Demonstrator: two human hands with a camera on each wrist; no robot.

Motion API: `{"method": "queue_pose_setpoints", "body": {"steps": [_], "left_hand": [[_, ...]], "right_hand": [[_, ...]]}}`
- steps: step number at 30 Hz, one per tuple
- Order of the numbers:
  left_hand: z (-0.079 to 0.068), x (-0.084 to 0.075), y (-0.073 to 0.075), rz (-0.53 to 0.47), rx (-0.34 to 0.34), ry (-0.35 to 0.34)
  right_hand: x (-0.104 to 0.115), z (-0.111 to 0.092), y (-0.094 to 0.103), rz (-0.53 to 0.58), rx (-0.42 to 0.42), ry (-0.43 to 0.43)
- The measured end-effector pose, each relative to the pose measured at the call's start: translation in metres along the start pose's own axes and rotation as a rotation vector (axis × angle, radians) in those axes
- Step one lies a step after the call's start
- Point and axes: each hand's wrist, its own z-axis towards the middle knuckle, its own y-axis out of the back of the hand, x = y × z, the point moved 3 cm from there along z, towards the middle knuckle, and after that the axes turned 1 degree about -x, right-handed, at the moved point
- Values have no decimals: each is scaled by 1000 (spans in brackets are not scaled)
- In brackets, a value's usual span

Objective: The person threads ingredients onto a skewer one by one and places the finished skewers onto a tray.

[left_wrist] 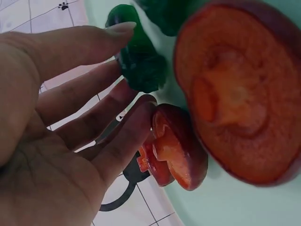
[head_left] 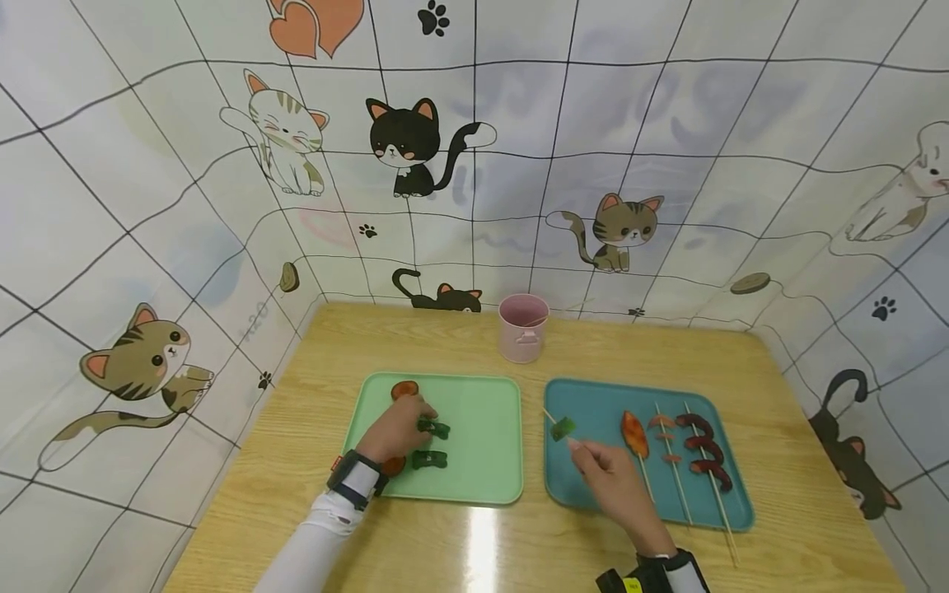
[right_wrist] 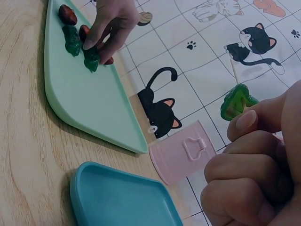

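Over the light green tray, my left hand pinches a green pepper piece between thumb and fingers. Another green pepper piece lies closer to me on that tray. Reddish-brown mushrooms sit around this hand, partly hidden by it in the head view. Above the left part of the blue tray, my right hand pinches a thin wooden skewer. One green pepper piece is threaded on it just beyond the fingertips, and the skewer's tip sticks out past it.
Loaded skewers lie on the blue tray's right side: a flat orange-brown piece, small pinkish pieces, and dark red curled pieces. A pink bucket holding a thin stick stands behind the trays, near the cat-patterned wall covering.
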Motion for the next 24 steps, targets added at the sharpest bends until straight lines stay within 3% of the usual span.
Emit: {"method": "queue_pose_setpoints", "body": {"steps": [10,17,24], "left_hand": [[1,1,-4,41,-31,-21],[0,4,-2,-20,-50,-1],[3,7,5,-55,-136,28]], "right_hand": [[-3,-2,0,17,8,-23],[-3,-3,0,-10,14,-77],[-2,-2,-1,-26,19,-58]]}}
